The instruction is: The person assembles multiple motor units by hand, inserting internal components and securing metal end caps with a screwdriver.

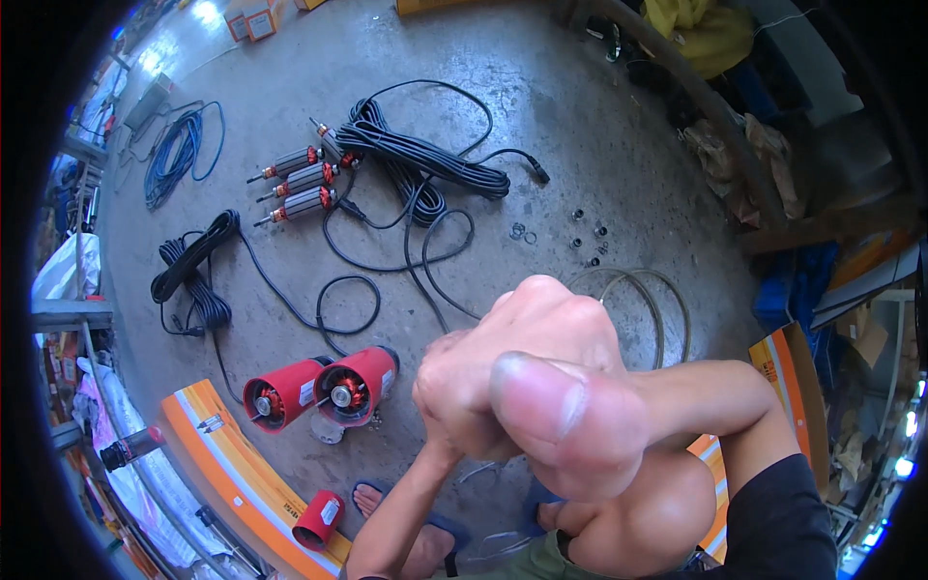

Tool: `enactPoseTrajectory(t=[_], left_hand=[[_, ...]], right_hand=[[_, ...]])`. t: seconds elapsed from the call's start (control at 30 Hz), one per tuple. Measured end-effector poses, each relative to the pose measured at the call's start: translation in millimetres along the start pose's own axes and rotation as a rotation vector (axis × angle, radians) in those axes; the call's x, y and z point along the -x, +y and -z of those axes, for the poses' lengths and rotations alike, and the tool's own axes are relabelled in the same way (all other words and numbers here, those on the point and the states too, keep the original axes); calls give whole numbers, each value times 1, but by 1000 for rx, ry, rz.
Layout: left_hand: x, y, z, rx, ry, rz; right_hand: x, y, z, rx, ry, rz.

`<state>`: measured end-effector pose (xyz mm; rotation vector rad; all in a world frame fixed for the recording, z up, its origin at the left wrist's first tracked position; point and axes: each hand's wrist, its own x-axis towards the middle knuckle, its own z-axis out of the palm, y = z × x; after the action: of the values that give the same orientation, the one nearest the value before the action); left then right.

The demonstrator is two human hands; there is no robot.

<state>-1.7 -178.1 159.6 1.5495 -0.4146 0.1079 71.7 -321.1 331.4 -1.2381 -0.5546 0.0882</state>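
Close to the camera, my right hand (565,338) is closed, its thumb large in front and its fingers curled. My left hand (440,391) is pressed up against it from the left, mostly covered. Whatever lies between the two, if anything, is hidden. Left of the hands, two red motor housings (275,391) with copper windings inside lie on the floor. Beyond them are several motor armatures (307,179) and coiled black power cables (425,159). A shorter red housing piece (319,520) rests beside an orange carton (232,474).
Small rings and bearings (577,243) lie scattered on the concrete floor, with a looped clear hose (684,319) nearer. A second black cable coil (198,275) and a blue cable (176,159) are at left. Shelving (72,314) lines the left side; a wooden frame (831,224) stands at right.
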Motion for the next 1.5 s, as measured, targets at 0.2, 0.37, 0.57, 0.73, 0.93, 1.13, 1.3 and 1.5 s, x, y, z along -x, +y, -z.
enactPoseTrajectory(t=[0.2,0.37,0.57,0.73,0.93,1.13,1.3,1.5], left_hand=[[6,-15,-6,-119,97,7],[1,-13,0,-85,27,69],[8,-29,-5,-29,18,143],[16,-49,2,-106,-32,142],[21,-60,2,10,-58,263],[8,-47,9,-83,-124,291],[4,-47,12,-37,-186,290],[7,-59,14,-155,-225,267]], right_hand=[[-8,-12,-3,8,136,-198],[-7,-10,-4,4,116,-178],[-3,-18,4,-21,139,-257],[-2,-12,6,-100,169,-301],[-2,-24,5,14,169,-291],[2,-18,4,44,151,-264],[4,-19,0,42,178,-261],[-2,-15,13,-177,259,-129]])
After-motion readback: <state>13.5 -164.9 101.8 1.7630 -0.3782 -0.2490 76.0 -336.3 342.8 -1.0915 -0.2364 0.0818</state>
